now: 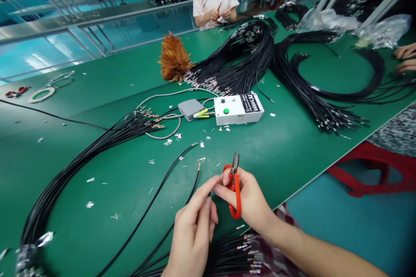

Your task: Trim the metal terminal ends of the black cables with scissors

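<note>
My right hand (pixel 251 199) has red-handled scissors (pixel 237 186) in its grip, the blades pointing up and away from me. Thumb and fingertips of that hand meet the fingertips of my left hand (pixel 195 225), which is closed in a pinch. What sits between those fingertips is too small to make out. Beside my left hand run loose black cables (pixel 156 190) with stripped ends. Below both hands, a bundle of black cables (pixel 227 255) with bare, shiny ends lies at the table edge, partly over my lap.
On the green table (pixel 276 151) stand a white box with a green button (pixel 238 110) and a grey pad (pixel 190 109). Cable bundles (pixel 65 173) lie left and black coils (pixel 260 52) behind, near a brown feather duster (pixel 173 58). Foil scraps are scattered about. A co-worker (pixel 216 0) sits opposite; another person's hands (pixel 406 57) are at right.
</note>
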A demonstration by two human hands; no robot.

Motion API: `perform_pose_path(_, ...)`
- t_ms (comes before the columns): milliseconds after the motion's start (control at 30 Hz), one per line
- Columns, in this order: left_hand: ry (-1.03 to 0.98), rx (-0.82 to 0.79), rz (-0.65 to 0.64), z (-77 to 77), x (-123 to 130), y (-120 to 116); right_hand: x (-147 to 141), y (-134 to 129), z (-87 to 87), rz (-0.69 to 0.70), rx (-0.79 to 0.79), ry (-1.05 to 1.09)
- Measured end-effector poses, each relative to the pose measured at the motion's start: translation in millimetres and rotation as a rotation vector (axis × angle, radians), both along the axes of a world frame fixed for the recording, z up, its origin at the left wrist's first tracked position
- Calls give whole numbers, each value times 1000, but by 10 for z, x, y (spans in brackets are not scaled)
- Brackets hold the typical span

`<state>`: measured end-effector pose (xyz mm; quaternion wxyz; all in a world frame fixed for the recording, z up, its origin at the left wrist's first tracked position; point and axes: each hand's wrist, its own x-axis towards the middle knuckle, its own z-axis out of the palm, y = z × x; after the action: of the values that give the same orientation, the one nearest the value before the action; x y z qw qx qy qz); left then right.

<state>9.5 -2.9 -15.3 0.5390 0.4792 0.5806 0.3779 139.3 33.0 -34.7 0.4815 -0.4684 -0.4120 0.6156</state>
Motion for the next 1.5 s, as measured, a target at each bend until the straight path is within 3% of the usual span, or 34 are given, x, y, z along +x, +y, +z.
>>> perform_pose_path(100,81,-4,8,-39,-8,5,-13,-81,-15,-23,216,-233)
perform_pose_path(167,22,-42,31,-37,-15,20,8,-104,-6,-13,368,-373)
perform_pose_path(333,-237,-157,89,42,-99,71,176,-2,60,58,378,-646)
perform_pose_path(433,-338,-182,121,81,-161,90,276,64,57,108,489,-949)
perform_pose_path(533,-385,-209,125,97,-180,95,302,82,18,137,603,-1121)
perform_pose_path(1200,-382,-241,115,156,-101,92,370,145,135,267,867,-1371)
perform_pose_path(1433,-375,-211,110,158,-82,119,355,117,38,290,686,-1207)
perform_pose_path(1500,-393,-201,108,134,-74,121,355,130,55,299,700,-1208)
